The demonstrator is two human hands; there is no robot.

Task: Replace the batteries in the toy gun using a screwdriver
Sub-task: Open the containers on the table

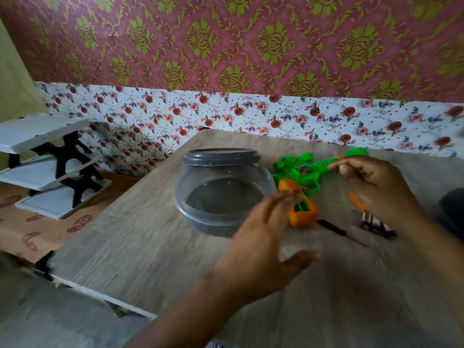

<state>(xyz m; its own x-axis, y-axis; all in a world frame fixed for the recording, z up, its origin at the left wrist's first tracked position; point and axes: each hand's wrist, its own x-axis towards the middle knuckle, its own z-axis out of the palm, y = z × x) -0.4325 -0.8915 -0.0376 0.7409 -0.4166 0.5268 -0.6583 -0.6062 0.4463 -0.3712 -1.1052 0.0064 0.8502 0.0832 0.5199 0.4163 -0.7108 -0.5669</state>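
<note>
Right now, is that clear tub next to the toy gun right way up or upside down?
Upside down. The clear tub rests on its mouth on the table, its grey base facing up, beside the toy gun.

Green-and-orange toy gun (305,175), grey-lidded clear tub (222,194), pink-and-gold damask wallpaper (226,41).

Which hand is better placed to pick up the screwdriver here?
Right, probably. The right hand hovers just above the orange-handled screwdriver, fingers loosely curled and empty. The left hand is open, nearer the toy gun grip and the bowl, better suited to steady the gun.
</note>
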